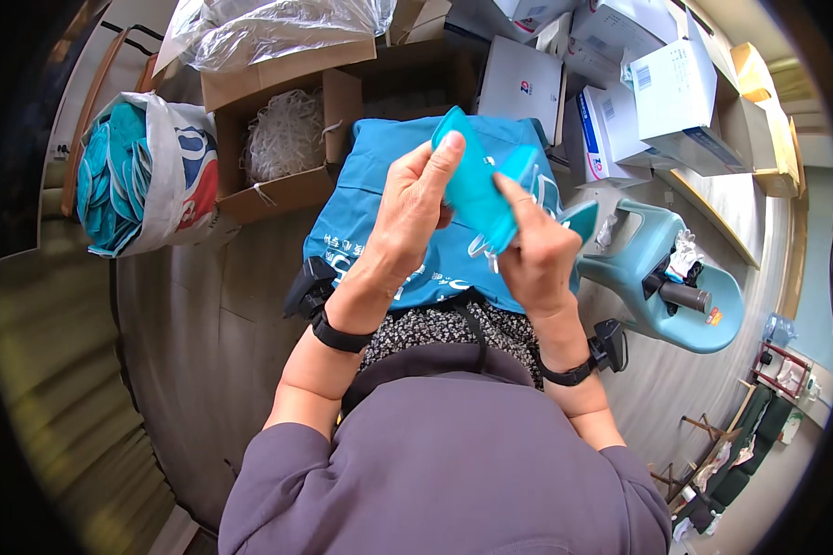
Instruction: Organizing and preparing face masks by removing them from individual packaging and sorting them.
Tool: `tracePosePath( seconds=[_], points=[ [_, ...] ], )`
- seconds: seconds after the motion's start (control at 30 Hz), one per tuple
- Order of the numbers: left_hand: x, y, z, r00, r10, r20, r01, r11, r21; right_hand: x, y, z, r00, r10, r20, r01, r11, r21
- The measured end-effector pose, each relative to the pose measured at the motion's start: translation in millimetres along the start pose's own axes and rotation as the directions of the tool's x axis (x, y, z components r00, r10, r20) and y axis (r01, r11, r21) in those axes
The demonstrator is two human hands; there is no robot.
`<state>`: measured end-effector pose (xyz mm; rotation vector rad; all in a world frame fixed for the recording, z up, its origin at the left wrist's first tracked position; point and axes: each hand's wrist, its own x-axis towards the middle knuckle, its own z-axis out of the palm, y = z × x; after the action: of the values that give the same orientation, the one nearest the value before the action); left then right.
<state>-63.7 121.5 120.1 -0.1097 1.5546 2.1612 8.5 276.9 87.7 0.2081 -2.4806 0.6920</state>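
In front of my lap, my left hand (409, 202) grips a teal folded face mask (470, 171), thumb pressed on its upper edge. My right hand (539, 252) is closed at the mask's right side, its index finger lying against the teal surface. What its other fingers hold is partly hidden. Thin white cord loops (479, 248) dangle below the mask. Another teal piece (580, 222) shows just beyond my right knuckles. Under both hands a blue cloth bag (379, 148) with white print is spread over my lap.
At the left stands a white bag (171, 176) full of teal masks (111, 180). A cardboard box (278, 194) beside it holds tangled white cords (285, 134). White cartons (611, 120) pile up at the far right. A light-blue plastic stool (703, 319) carries small items, right of my lap.
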Motion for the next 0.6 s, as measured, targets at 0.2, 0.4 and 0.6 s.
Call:
tracePosePath(
  seconds=[0.2,0.4,0.6],
  points=[
    [24,-26,-22,0.984,0.170,0.058,-0.178,0.967,0.180,2,5,-25,0.776,0.594,0.212,-0.542,0.457,0.705],
    [26,-40,-9,0.967,0.100,0.234,-0.144,0.974,0.177,3,7,-32,0.690,0.635,0.349,-0.588,0.209,0.782],
    [18,-43,-2,0.933,0.078,0.352,-0.159,0.966,0.206,8,3,-33,0.665,0.614,0.426,-0.614,0.124,0.780]
  ],
)
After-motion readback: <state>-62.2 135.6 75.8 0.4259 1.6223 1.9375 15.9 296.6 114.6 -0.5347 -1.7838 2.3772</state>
